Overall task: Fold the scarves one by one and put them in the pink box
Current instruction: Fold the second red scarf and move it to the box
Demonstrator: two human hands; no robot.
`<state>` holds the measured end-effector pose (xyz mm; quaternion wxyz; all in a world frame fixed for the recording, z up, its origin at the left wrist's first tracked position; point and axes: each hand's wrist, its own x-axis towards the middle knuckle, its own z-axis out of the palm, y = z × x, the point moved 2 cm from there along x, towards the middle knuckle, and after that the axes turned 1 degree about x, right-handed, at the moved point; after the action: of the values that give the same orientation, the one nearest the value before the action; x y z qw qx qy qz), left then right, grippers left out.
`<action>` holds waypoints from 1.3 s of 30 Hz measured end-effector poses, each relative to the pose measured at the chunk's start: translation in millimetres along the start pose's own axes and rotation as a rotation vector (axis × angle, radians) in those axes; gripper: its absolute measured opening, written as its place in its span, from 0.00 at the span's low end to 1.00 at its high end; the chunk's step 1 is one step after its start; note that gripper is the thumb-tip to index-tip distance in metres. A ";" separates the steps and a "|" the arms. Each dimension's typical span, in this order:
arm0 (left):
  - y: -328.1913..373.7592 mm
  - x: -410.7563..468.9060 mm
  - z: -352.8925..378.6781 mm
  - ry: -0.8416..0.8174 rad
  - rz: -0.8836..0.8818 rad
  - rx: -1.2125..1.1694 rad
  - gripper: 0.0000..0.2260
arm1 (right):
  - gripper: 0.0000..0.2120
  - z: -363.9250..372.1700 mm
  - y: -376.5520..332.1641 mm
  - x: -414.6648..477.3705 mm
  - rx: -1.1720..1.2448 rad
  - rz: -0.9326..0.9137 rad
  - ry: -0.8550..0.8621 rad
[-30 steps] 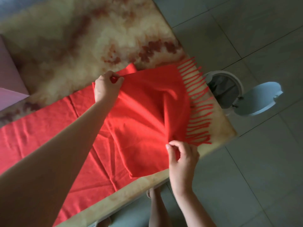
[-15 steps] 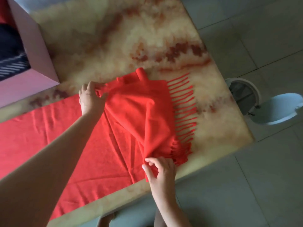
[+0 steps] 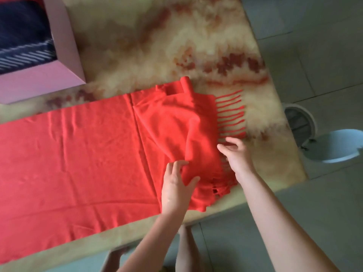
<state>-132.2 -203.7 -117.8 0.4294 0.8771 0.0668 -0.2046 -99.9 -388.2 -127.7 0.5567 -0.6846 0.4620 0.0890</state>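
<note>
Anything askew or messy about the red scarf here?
The folded-over end of the red fringed scarf lies rumpled and crooked: one corner pokes past its far edge, and the near fringe is bunched.

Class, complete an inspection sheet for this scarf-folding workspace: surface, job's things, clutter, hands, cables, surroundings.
Surface: marbled cream-and-rust table, its near side covered by cloth.
Job's things: red scarf spread flat, its fringe end folded back and rumpled; pink box at the far left, holding a dark striped scarf.
Clutter: nothing seen.
Hands: left hand rests open on the folded layer; right hand open beside the fringe, holding nothing.
Cables: nothing seen.
Surroundings: grey tiled floor; white bin with its lid open, beside the table's right end.
</note>
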 end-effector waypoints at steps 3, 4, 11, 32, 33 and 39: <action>-3.4 0.3 -1.1 0.066 -0.075 -0.065 0.23 | 0.17 -3.0 1.0 4.1 0.017 0.012 -0.063; -3.5 1.9 -1.5 0.078 -0.076 -0.076 0.23 | 0.17 -4.1 0.6 6.2 0.019 0.009 -0.071; -4.4 -7.1 3.0 0.113 -0.052 -0.140 0.22 | 0.17 -4.3 -16.1 26.1 -0.127 -0.115 -0.127; -9.1 -43.5 43.7 0.263 -0.056 0.173 0.14 | 0.24 31.3 -80.6 92.5 -0.735 -0.576 -0.015; -11.3 -43.5 43.0 0.271 -0.054 0.160 0.13 | 0.24 33.4 -82.7 95.1 -0.781 -0.582 -0.012; -16.4 -47.5 39.8 0.285 -0.078 0.004 0.07 | 0.13 36.5 -99.2 104.7 -0.888 -0.625 0.001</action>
<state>-192.1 -221.8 -131.8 0.4057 0.8948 0.1607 -0.0946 45.3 -417.8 -140.2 0.2136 -0.9588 0.1548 0.1054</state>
